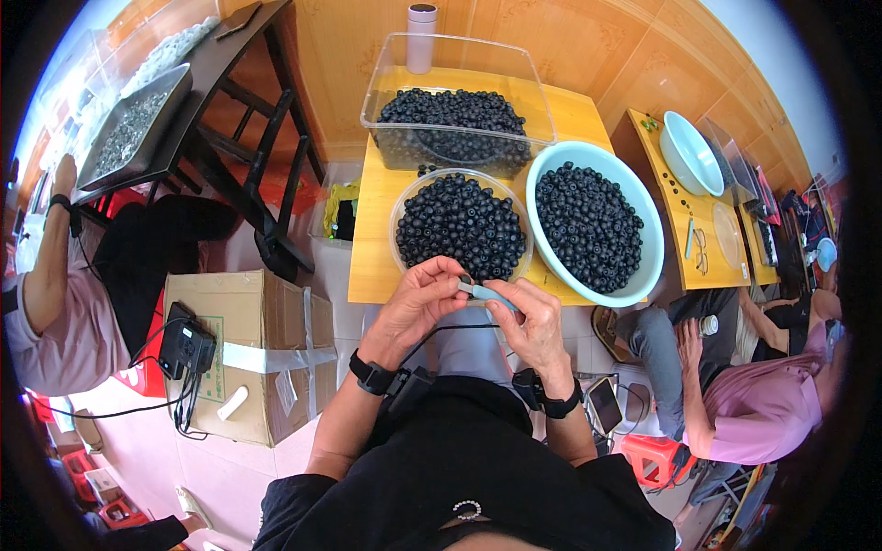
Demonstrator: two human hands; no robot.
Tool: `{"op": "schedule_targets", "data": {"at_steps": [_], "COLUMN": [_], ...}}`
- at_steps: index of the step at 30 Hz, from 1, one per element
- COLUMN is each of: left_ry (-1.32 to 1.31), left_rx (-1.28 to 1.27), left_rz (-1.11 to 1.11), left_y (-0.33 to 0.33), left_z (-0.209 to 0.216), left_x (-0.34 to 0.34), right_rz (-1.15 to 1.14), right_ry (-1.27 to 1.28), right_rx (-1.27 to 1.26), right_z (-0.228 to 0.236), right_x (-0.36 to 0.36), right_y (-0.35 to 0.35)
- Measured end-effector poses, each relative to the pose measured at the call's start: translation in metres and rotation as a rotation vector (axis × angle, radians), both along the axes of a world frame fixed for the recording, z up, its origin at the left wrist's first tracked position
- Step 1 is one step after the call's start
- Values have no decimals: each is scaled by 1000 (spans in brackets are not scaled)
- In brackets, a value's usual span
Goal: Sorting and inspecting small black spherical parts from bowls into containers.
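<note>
Between the fingertips of my left hand (pixel 412 303) is a small dark round piece (pixel 465 279), mostly covered by the fingers. My right hand (pixel 536 326) grips a short tool with a light blue handle (pixel 493 297); its tip meets the dark piece, and its kind cannot be made out. Both hands are at the table's near edge, just in front of a round clear bowl (pixel 396 241) heaped with black bead-like pieces (pixel 459 220). To its right, a pale blue basin (pixel 654 262) holds more of them. A clear rectangular bin (pixel 372 112) behind also contains such pieces.
The yellow table (pixel 367 266) carries the containers and a pink flask (pixel 422 41) at the back. At left are a taped cardboard box (pixel 241 312) and a dark table (pixel 216 69) with a person beside it. Another person sits right, near a second yellow table (pixel 675 239).
</note>
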State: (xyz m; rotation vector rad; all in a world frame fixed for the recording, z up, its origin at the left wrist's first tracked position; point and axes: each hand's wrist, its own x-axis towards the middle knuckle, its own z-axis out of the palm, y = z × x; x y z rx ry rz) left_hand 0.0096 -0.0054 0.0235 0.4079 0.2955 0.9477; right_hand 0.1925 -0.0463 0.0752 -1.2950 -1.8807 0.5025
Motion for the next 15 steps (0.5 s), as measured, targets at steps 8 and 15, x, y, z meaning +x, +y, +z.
{"op": "schedule_targets", "data": {"at_steps": [8,15], "left_ry": [-20,-34], "left_rx": [-55,-4], "left_rz": [-25,-50], "left_y": [-1,2], "left_z": [-3,0], "left_x": [-1,-5], "right_rz": [24,77], "right_ry": [-13,38], "right_rx": [13,108], "right_z": [-2,-7], "right_x": [3,4], "right_y": [2,11]}}
